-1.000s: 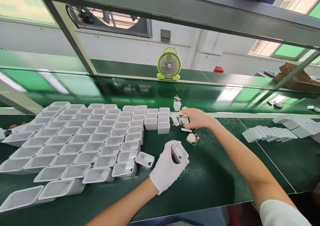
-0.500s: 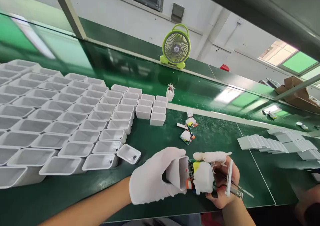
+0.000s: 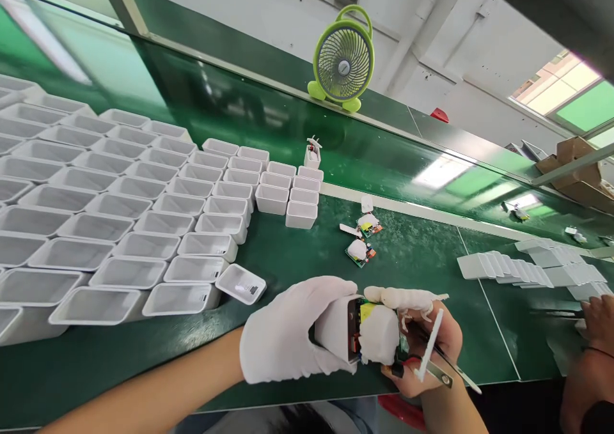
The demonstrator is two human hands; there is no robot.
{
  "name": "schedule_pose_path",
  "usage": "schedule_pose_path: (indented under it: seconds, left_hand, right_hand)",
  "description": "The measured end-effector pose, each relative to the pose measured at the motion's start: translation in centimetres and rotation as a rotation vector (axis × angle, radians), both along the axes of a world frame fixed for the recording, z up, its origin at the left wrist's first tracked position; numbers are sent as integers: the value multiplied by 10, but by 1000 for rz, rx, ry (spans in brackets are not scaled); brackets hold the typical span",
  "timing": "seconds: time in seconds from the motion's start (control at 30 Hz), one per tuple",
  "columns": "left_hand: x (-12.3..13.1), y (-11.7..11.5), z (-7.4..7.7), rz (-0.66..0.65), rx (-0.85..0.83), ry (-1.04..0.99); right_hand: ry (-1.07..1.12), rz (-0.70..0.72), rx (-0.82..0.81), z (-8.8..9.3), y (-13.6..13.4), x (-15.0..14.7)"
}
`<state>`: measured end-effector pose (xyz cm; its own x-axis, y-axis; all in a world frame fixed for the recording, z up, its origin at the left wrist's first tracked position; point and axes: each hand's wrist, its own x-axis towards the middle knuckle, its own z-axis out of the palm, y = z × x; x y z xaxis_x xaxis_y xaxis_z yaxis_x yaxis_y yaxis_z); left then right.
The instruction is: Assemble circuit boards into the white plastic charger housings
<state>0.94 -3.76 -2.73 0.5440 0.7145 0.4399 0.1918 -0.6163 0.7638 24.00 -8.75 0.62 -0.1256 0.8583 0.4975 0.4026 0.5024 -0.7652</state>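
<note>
My left hand (image 3: 288,338), in a white glove, is closed round a small white plastic housing (image 3: 333,328) held on its side near the front edge of the green bench. My right hand (image 3: 425,351), with white finger cots, grips a circuit board (image 3: 378,335) with a white block on it, its end inside the housing's open mouth. A white flat piece (image 3: 429,344) and metal tweezers (image 3: 451,370) also stick out of the right hand. Two more boards (image 3: 361,250) lie on the mat beyond.
Rows of several empty white housings (image 3: 144,229) fill the left of the bench. A green fan (image 3: 344,60) stands on the far ledge. A row of white covers (image 3: 508,266) lies at right, where another person's hand (image 3: 597,316) rests.
My right hand picked a board up from the mat and brought it to the housing; the board has now slid partly into it. The view tilted downward.
</note>
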Motion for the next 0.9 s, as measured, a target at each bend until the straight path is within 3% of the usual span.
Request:
schedule_pose_path:
  seconds: [0.27,0.5,0.73,0.9]
  left_hand:
    - [2,0,-2,25,46,-5]
    - [2,1,5,-38,-186,73]
    - [1,0,2,-67,-138,-10]
    - [1,0,3,-82,-215,10]
  right_hand:
    - [-36,9,77,3,4,-1]
    - [-154,32,203,6,9,-1]
    - [-180,-42,164,3,2,1]
    - [-156,-36,114,4,3,-2]
